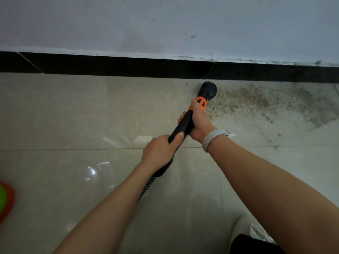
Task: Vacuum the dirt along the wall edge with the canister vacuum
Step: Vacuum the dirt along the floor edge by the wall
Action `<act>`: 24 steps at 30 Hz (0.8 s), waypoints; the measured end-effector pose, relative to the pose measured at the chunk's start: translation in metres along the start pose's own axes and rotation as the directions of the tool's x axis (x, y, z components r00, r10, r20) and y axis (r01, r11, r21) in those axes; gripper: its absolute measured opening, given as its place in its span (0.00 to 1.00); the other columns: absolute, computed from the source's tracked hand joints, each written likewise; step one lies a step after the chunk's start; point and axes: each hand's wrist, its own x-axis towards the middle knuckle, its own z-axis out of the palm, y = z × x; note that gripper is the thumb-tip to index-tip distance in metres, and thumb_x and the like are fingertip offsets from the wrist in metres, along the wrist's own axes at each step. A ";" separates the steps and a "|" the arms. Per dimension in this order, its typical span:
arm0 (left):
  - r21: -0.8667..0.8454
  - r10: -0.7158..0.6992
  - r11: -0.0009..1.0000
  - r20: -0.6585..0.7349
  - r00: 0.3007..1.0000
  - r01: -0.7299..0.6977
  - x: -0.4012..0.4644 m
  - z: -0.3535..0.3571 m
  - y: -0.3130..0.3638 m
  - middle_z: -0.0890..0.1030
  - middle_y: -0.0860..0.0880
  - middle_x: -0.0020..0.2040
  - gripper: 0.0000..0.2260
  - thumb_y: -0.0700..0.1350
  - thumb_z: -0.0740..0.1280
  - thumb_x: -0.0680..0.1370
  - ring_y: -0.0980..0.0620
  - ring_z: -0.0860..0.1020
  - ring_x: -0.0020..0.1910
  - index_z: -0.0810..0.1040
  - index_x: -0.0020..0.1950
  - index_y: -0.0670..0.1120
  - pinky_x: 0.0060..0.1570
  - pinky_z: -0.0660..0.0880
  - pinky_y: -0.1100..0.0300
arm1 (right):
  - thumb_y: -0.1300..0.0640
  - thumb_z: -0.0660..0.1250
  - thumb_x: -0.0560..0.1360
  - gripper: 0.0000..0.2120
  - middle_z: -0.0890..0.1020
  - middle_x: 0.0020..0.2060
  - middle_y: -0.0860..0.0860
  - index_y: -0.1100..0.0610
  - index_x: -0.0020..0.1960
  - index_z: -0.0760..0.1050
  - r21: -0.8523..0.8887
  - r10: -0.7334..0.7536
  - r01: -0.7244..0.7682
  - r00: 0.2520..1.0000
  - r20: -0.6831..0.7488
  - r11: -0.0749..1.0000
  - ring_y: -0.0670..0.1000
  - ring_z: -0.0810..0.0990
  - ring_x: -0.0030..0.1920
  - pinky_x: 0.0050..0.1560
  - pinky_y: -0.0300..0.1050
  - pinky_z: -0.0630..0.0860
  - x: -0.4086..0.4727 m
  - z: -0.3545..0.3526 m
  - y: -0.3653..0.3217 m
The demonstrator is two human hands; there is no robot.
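Observation:
A black vacuum wand (183, 123) with an orange collar runs from the lower middle up to a round black brush nozzle (208, 89). The nozzle sits on the tile floor just below the black baseboard (128, 66), at the left end of a patch of brown and grey dirt (256, 101). My right hand (199, 121) grips the wand just behind the orange collar and wears a white wristband. My left hand (159, 153) grips the wand lower down, where the ribbed hose (146, 187) begins. The canister is out of view.
A pale wall (165, 24) rises above the baseboard. Glossy beige floor tiles (73, 125) spread to the left and front. A blurred red and green object (5, 200) sits at the left edge. A dark shape (253, 244) lies at the bottom right.

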 end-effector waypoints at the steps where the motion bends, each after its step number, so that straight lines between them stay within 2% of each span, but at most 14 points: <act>1: 0.009 -0.002 1.000 -0.031 1.000 0.002 -0.002 -0.001 -0.002 0.81 0.50 0.34 0.26 0.67 0.51 0.76 0.50 0.80 0.34 0.75 0.38 0.47 0.39 0.77 0.55 | 0.50 0.64 0.77 0.12 0.73 0.32 0.54 0.59 0.46 0.68 0.000 0.004 -0.004 1.000 0.019 1.000 0.51 0.75 0.28 0.33 0.46 0.75 0.000 0.003 0.001; 7: -0.014 -0.078 0.997 -0.243 0.967 0.077 -0.014 -0.023 -0.034 0.82 0.48 0.35 0.30 0.70 0.47 0.71 0.46 0.80 0.36 0.76 0.40 0.48 0.41 0.77 0.52 | 0.52 0.63 0.78 0.10 0.73 0.31 0.54 0.59 0.44 0.68 -0.084 0.031 -0.017 0.985 0.172 0.996 0.50 0.74 0.28 0.30 0.44 0.76 -0.010 0.052 0.018; 11: -0.015 -0.122 0.992 -0.297 0.947 0.124 -0.019 -0.031 -0.053 0.81 0.47 0.34 0.29 0.68 0.49 0.74 0.46 0.79 0.35 0.76 0.38 0.46 0.41 0.77 0.51 | 0.52 0.63 0.78 0.11 0.73 0.32 0.54 0.59 0.45 0.69 -0.142 0.065 -0.035 0.974 0.218 0.989 0.51 0.75 0.29 0.33 0.45 0.77 -0.010 0.070 0.036; 14: -0.029 -0.133 0.991 -0.282 0.950 0.131 -0.018 -0.028 -0.055 0.81 0.48 0.33 0.30 0.69 0.49 0.73 0.48 0.79 0.33 0.76 0.38 0.46 0.40 0.77 0.52 | 0.52 0.63 0.78 0.10 0.74 0.32 0.54 0.59 0.44 0.69 -0.147 0.065 -0.031 0.971 0.229 0.989 0.51 0.75 0.29 0.34 0.46 0.77 -0.006 0.069 0.040; 18: -0.025 -0.111 0.994 -0.232 0.966 0.108 -0.011 -0.016 -0.046 0.81 0.48 0.32 0.25 0.64 0.51 0.76 0.49 0.79 0.33 0.76 0.39 0.46 0.40 0.77 0.52 | 0.51 0.63 0.78 0.10 0.74 0.32 0.54 0.58 0.45 0.69 -0.130 0.041 -0.014 0.978 0.206 0.991 0.51 0.75 0.28 0.33 0.45 0.77 0.002 0.052 0.036; 24: 0.013 -0.041 0.999 -0.168 0.985 0.043 0.004 0.004 -0.024 0.81 0.47 0.33 0.26 0.66 0.52 0.75 0.48 0.79 0.33 0.75 0.38 0.45 0.38 0.76 0.52 | 0.51 0.64 0.77 0.10 0.74 0.31 0.54 0.58 0.46 0.69 -0.053 -0.015 0.023 0.990 0.143 0.998 0.50 0.75 0.27 0.32 0.45 0.76 0.014 0.019 0.017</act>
